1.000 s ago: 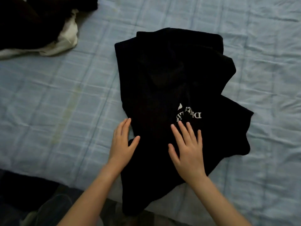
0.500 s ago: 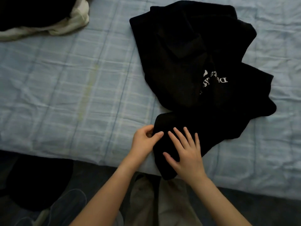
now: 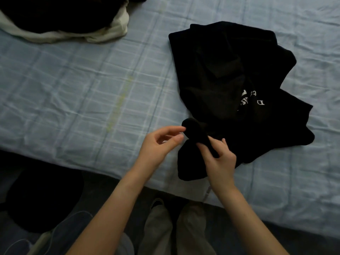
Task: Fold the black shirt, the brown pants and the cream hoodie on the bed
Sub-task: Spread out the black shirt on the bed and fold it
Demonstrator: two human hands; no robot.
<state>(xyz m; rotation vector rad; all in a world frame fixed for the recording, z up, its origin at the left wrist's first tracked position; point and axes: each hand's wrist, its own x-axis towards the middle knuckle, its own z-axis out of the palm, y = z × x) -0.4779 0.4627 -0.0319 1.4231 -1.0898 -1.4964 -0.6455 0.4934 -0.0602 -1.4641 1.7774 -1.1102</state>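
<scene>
The black shirt (image 3: 228,85) lies crumpled on the right half of the bed, white lettering showing near its right side. Its near end hangs toward the bed's front edge. My right hand (image 3: 218,159) pinches a raised fold of the shirt's near corner, lifting it a little off the sheet. My left hand (image 3: 160,144) hovers just left of that fold, thumb and fingers loosely curved, fingertips close to the cloth but holding nothing. At the far left lies a heap with the cream hoodie (image 3: 77,34) under a dark garment (image 3: 55,13), probably the brown pants.
The bed (image 3: 82,85) has a light blue checked sheet, its front edge running across the lower part of the view. Below it are my legs and feet (image 3: 176,227), a dark round object (image 3: 42,199) on the floor at left, and a shoe (image 3: 71,229).
Both hands were lying flat on the shirt; they slid to its near corner. Now the right hand pinches up a fold and the left has come off the cloth.
</scene>
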